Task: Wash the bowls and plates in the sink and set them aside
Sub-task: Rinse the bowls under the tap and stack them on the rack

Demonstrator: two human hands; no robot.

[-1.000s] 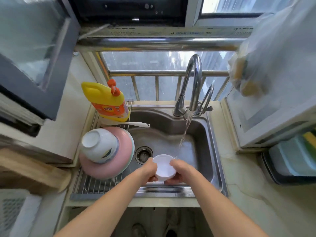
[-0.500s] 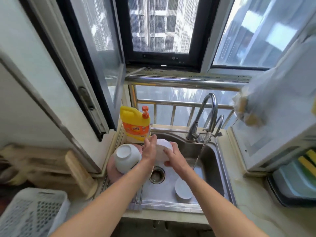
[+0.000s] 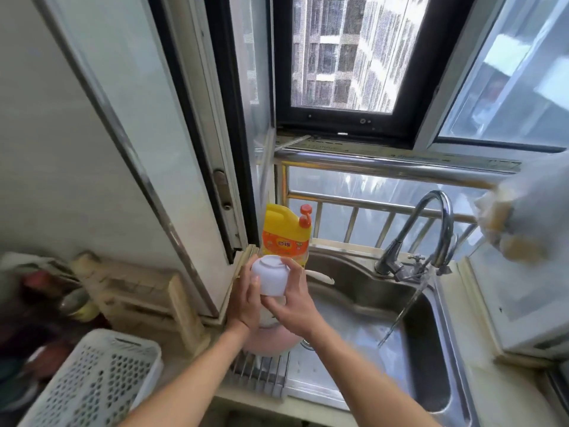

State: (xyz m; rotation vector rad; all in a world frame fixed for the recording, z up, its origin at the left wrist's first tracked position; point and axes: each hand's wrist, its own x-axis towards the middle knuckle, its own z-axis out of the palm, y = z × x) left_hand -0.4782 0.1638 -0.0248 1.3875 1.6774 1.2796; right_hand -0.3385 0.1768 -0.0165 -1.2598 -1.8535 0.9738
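The small white bowl (image 3: 270, 278) is held upside down, base uppermost, above the left end of the sink (image 3: 431, 359), over a pink plate (image 3: 268, 340) that rests on the wire rack (image 3: 261, 369). The left hand (image 3: 244, 298) curls round its left wall and the right hand (image 3: 292, 298) wraps the right side, thumb and fingers curled on the bowl's wall. The step looks like setting the rinsed bowl down to drain. To do it well, keep it inverted, lower it level onto the stack under the hands, and let go only once the rim sits flat; wet china slips, so ease one hand off at a time. Just behind stands the yellow soap bottle (image 3: 284, 234); avoid knocking it. Water runs from the tap (image 3: 431, 229) into the basin, well right of the bowl
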